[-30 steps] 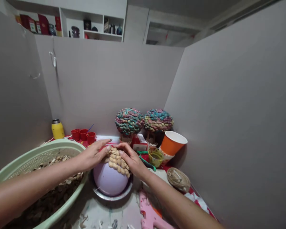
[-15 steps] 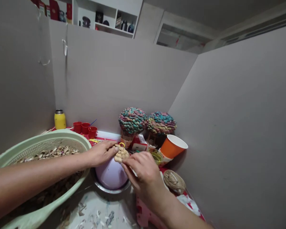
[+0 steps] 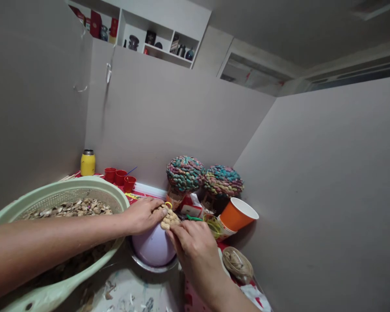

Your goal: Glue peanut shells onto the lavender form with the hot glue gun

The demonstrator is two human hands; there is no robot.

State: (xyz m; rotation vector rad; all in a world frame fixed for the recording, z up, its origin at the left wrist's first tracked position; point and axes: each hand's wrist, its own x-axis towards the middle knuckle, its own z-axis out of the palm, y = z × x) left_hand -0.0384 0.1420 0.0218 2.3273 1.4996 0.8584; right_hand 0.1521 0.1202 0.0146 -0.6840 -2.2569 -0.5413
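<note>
A smooth lilac balloon (image 3: pixel 153 248) sits in a shallow metal bowl (image 3: pixel 159 269). Tan peanut shells (image 3: pixel 170 219) cover its top in a small patch, with a yellow ring (image 3: pixel 168 204) at the far side of the patch. From the left, my left hand (image 3: pixel 144 216) holds the balloon's upper side, thumb on the shells and fingers reaching over the far side. My right hand (image 3: pixel 193 242) is closed in a pinch at the near right edge of the patch, apparently on a peanut shell, mostly hidden by the fingertips.
A green strainer basket (image 3: pixel 115 190) of shells stands left. Behind are red cups (image 3: pixel 121 177), a yellow bottle (image 3: pixel 88 164) and two shell-covered domes (image 3: pixel 186 174), (image 3: pixel 224 180). Right lie an orange paper cup (image 3: pixel 234 216) and bundled twine (image 3: pixel 237 262). Grey panels (image 3: pixel 182 112) enclose the table.
The camera view has tilted and shifted, so the background sits lower and further right. Both hands stay at the shell patch, with the right fingers still pinched at its edge.
</note>
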